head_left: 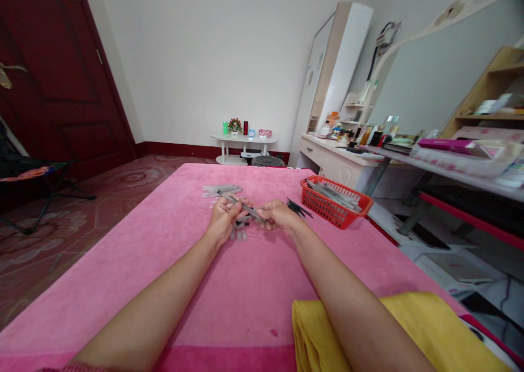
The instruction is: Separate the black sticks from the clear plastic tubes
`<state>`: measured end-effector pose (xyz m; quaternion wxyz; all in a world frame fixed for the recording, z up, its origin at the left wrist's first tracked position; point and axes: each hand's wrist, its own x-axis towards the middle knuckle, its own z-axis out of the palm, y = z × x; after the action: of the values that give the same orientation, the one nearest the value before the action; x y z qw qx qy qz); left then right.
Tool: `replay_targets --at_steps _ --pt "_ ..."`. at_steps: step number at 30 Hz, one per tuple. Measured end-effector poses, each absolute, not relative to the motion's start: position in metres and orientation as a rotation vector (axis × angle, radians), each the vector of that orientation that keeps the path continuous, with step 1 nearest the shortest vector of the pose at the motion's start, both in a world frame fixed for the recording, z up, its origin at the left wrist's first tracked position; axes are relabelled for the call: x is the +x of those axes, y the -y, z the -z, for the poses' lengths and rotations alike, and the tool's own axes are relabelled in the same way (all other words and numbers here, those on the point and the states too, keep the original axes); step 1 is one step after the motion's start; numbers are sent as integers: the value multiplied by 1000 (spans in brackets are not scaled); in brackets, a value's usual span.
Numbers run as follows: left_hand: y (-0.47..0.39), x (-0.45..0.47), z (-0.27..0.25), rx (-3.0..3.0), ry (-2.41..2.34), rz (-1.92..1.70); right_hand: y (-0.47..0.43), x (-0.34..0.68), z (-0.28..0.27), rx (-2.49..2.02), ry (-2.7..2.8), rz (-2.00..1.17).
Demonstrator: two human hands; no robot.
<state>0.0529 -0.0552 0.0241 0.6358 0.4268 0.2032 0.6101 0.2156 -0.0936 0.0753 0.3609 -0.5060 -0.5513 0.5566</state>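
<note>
In the head view, the left hand (223,219) and the right hand (278,214) meet over a pink bed (172,263). Both are closed around one long grey pen (241,205), which lies tilted between them, its far end up and to the left. Under the hands lie a few short grey pieces (239,232); I cannot count them exactly. Behind the left hand there is one pile of grey pens (221,189), too blurred to count. Near the right hand lies one small bunch of thin black sticks (298,208). Further right stands one red basket (346,211) with more grey pens inside. One folded yellow cloth (311,334) lies under the right forearm.
</note>
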Motion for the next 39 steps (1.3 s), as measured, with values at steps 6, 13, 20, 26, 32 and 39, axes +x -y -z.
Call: replay_targets --at_steps 6,13,20,26,32,39 --pt "55 51 -25 987 -418 -1390 96 217 -77 -1150 1267 -1678" --pt "56 50 -27 972 -443 -1353 98 217 -80 -1131 1322 -1718" --pt "55 54 -29 842 -526 -1342 102 202 -84 -1505 1785 -727" --pt "57 57 -28 790 -598 -1350 111 197 -83 -1707 2116 74" --pt "64 70 -21 957 -644 -1324 110 193 -74 -1772 2141 147" --pt "49 53 -19 1254 -754 -1429 95 222 -86 -1745 1808 -11"
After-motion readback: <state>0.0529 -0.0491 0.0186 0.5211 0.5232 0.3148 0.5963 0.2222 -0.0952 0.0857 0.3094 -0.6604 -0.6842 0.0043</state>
